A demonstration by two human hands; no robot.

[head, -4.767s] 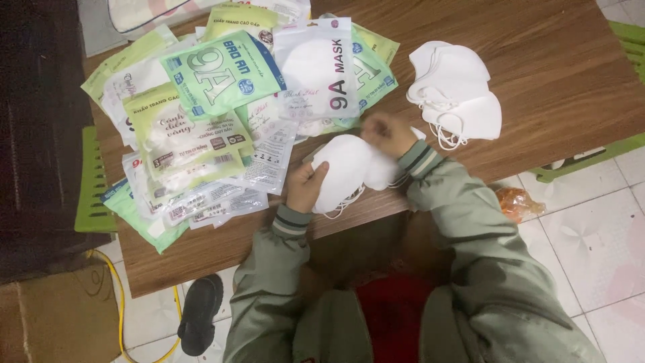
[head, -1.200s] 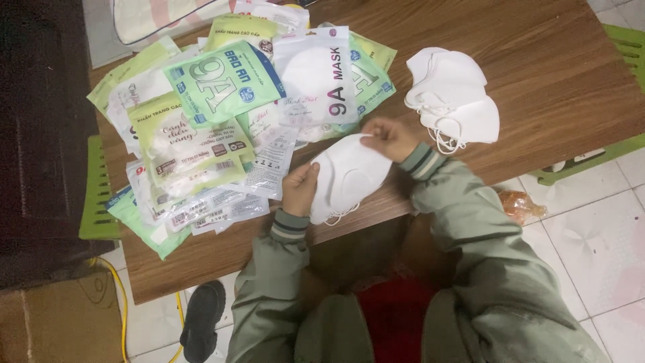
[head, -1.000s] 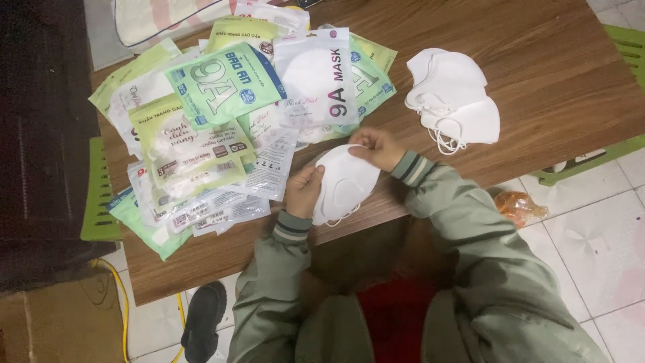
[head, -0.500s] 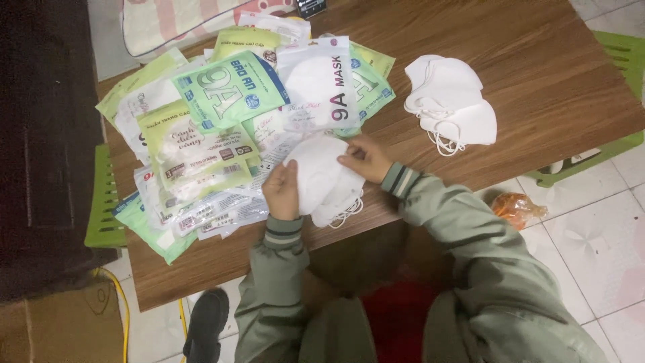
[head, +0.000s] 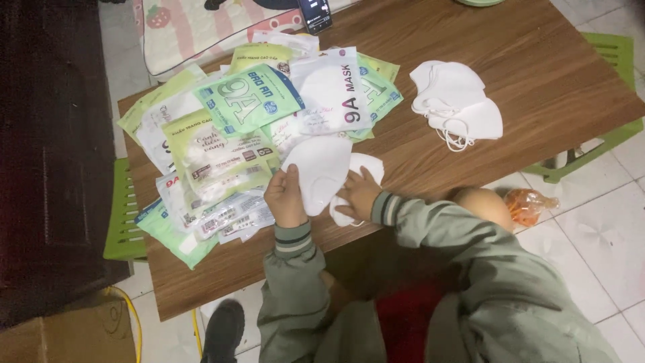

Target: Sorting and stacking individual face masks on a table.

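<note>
Both hands, left hand (head: pixel 285 198) and right hand (head: pixel 358 193), pinched a folded white fabric face mask (head: pixel 321 171) at the wooden table's (head: pixel 537 74) near edge; a small stack of white masks (head: pixel 457 104) lay aside, many sealed packets (head: pixel 228 141) unopened.

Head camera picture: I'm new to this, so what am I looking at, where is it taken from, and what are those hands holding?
There is no machine here. A person wears a camera on the head, so you look straight down at their own arms in grey-green sleeves. They are at a brown wooden table. The left hand and the right hand both grip white face masks near the table's front edge. Beside them, to the left, lies a heap of flat mask packets, mostly green and white, some clear. Farther right sits a small stack of loose white masks with ear loops hanging out. A dark phone lies at the far edge. Green plastic stools stand by the table on a tiled floor.
</note>
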